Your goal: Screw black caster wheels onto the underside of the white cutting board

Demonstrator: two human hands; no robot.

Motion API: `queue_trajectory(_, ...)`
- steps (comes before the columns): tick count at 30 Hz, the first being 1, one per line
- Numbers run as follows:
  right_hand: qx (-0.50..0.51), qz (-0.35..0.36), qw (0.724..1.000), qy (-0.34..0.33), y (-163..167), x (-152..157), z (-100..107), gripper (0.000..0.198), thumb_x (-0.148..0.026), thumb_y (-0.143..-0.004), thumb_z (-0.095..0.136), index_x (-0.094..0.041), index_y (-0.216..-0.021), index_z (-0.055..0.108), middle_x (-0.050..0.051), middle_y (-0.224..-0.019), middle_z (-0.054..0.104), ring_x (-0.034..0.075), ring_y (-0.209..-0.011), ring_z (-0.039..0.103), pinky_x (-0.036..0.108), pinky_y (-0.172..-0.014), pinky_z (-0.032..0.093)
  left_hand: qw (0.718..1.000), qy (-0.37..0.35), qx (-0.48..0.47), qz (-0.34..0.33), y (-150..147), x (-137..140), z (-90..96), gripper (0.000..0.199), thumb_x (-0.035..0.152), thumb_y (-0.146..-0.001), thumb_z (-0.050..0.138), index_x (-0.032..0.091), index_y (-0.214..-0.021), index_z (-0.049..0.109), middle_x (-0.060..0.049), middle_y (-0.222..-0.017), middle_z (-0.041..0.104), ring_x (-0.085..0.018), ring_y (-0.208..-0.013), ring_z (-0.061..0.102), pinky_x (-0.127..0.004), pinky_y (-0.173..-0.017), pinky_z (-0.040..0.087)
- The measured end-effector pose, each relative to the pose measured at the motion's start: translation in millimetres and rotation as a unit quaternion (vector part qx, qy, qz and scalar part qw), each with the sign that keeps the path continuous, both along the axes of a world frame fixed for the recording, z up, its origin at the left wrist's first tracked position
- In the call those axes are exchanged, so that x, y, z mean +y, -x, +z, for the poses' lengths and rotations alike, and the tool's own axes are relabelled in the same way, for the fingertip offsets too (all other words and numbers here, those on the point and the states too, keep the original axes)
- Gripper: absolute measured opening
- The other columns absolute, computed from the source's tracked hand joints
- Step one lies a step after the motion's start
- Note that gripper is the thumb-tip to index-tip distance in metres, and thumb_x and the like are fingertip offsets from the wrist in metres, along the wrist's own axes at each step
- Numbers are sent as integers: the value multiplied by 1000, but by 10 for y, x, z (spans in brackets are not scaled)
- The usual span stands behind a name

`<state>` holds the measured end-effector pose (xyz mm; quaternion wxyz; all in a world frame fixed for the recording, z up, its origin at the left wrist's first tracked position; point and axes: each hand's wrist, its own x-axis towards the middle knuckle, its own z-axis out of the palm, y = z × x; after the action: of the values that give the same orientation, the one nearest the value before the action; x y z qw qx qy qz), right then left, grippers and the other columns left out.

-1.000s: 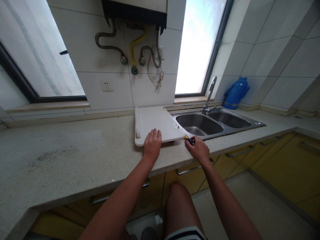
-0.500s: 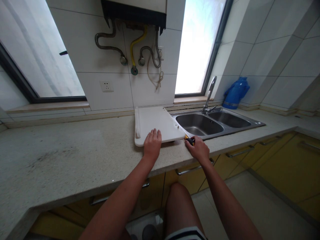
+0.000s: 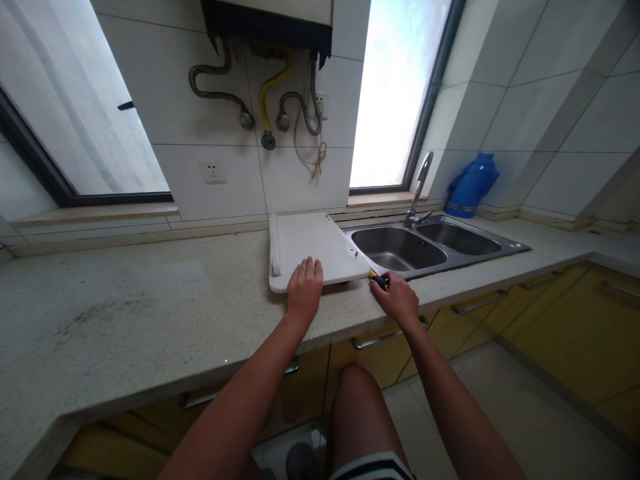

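A white flat panel (image 3: 310, 240) with rounded corners lies on the counter, its right side against the sink's rim. Small holes and a brownish peg show near its right edge, and a strip runs along its left edge. My left hand (image 3: 306, 287) rests flat on the panel's front part, fingers stretched out. In my right hand (image 3: 397, 297) is a screwdriver (image 3: 380, 281) with a black and yellow handle, closed in the fingers. Its front end points at the panel's front right corner; the tip is too small to make out.
Right of the panel is a double steel sink (image 3: 470, 238) with a tap (image 3: 420, 187). A blue thermos jug (image 3: 473, 187) stands in the back corner. Hoses hang beneath the water heater (image 3: 270, 27). Drawer handles (image 3: 380, 339) stick out below the counter edge (image 3: 200, 377).
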<state>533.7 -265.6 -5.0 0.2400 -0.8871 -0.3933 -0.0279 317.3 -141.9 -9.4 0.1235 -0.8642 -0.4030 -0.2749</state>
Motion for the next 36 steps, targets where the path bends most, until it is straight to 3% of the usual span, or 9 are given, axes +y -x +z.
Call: queue_trajectory(36, 0, 1, 1000, 1, -4, -6, 1, 43, -51, -108, 70, -19, -137, 70, 11, -137, 72, 24, -118, 73, 48, -104, 65, 1000, -6, -9, 2, -7, 8, -23, 48, 3, -110, 49, 9, -152, 72, -25, -160, 66, -33, -148, 68, -48, -125, 56)
